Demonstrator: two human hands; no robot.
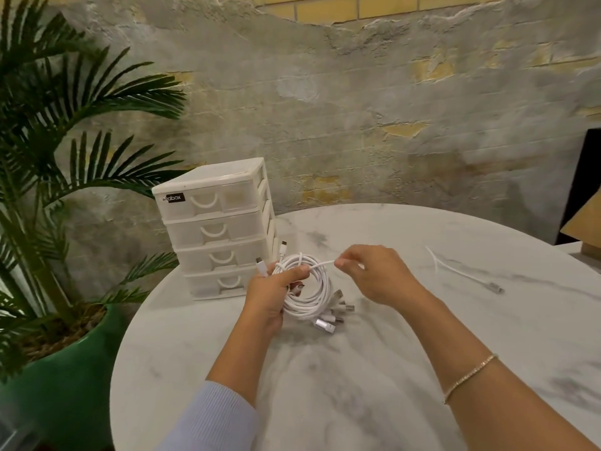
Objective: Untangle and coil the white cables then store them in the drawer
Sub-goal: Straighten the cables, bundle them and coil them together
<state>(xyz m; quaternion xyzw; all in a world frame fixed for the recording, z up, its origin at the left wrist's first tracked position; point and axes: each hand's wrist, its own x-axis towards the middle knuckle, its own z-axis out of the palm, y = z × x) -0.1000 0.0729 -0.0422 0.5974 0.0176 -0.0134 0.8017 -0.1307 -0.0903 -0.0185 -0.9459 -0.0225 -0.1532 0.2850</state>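
A: Left grip (270, 294): clenched around the coiled white cables (307, 289), thumb pressed over the bundle. Right grip (367, 275): pinching the free cable end (325, 263), pulled taut at 9 o'clock from the fingers.

B: Risk?

A: Probable slackening of the wrap if tension drops; loops springing apart, connectors (331, 315) snagging.

B: Location?

A: Coil above the counter (422, 320), at 4 o'clock from the drawer unit (216, 229). Loose cable (461, 271) lying at 3 o'clock, well apart.

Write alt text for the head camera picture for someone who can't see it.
Over a round marble table, a left hand grips a coil of white cables while the right hand pinches its loose end; a closed white four-drawer unit stands behind.
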